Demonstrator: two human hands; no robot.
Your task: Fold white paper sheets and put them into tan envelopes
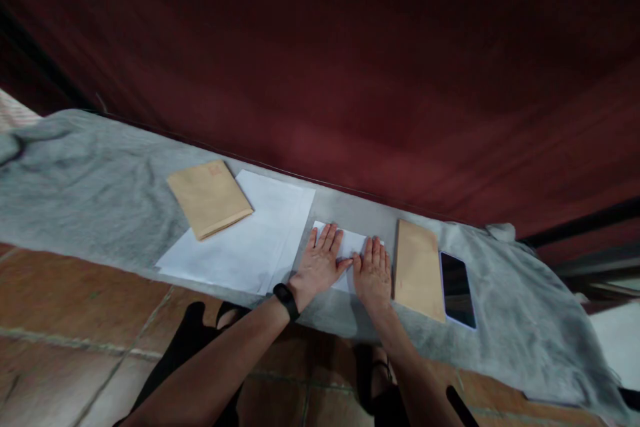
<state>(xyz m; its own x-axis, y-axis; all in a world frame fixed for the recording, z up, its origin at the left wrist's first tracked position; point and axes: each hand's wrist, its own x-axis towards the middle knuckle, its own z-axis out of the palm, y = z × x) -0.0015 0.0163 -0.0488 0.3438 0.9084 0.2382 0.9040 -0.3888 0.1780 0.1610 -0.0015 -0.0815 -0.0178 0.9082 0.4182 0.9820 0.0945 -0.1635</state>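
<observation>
My left hand (319, 263) and my right hand (373, 271) lie flat side by side, fingers stretched out, pressing on a small folded white paper (350, 239) on a grey cloth-covered ledge (90, 187). A black band sits on my left wrist. Neither hand grips anything. A brown envelope (418, 268) lies just right of my right hand.
A stack of white sheets (250, 240) lies to the left, with another brown envelope (210, 197) on its top corner. A dark phone (457, 289) rests right of the near envelope. A dark red wall (350, 67) rises behind. Tiled floor (75, 333) lies below.
</observation>
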